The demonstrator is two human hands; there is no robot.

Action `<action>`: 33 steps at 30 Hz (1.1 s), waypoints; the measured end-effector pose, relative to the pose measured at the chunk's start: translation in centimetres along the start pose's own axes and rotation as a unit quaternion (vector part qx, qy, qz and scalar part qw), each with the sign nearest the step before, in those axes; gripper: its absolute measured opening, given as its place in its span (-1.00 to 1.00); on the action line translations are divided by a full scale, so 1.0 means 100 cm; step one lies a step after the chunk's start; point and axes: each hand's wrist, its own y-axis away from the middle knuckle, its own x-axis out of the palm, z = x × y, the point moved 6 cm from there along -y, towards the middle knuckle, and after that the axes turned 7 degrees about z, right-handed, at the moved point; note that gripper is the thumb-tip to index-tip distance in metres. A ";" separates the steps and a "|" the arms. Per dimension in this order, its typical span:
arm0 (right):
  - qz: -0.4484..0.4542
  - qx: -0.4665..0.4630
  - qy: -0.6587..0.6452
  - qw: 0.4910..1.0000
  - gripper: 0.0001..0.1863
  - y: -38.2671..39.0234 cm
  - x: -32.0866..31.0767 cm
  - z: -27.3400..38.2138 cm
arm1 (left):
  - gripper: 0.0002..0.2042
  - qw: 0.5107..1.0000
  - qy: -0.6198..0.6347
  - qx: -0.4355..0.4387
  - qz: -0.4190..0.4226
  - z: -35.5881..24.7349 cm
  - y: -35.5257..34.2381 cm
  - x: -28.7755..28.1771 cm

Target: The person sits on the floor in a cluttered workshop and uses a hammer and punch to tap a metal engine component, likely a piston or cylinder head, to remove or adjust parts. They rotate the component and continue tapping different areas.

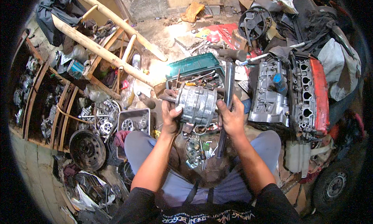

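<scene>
Mid-job, I'd say: left hand grips the metal drum, right hand is wrapped round the pipe. Drum's held near the toolbox, looks whole; remaining work doesn't show.

Cluttered workshop floor
An open green toolbox, dark steel wheel, metal tray and red sheet lie directly on it.

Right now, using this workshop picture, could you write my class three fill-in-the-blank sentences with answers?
1. The left hand is at the ____ end of the grey metal drum.
2. The right hand grips a dark pipe standing to the drum's ____.
3. The small object on the grey engine cover is coloured ____.

Missing words: left; right; blue.
</scene>
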 end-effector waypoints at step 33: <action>0.090 -0.385 0.269 0.878 0.12 -0.005 0.054 0.058 | -0.53 0.970 0.214 -0.115 0.022 -0.010 -0.018 -0.009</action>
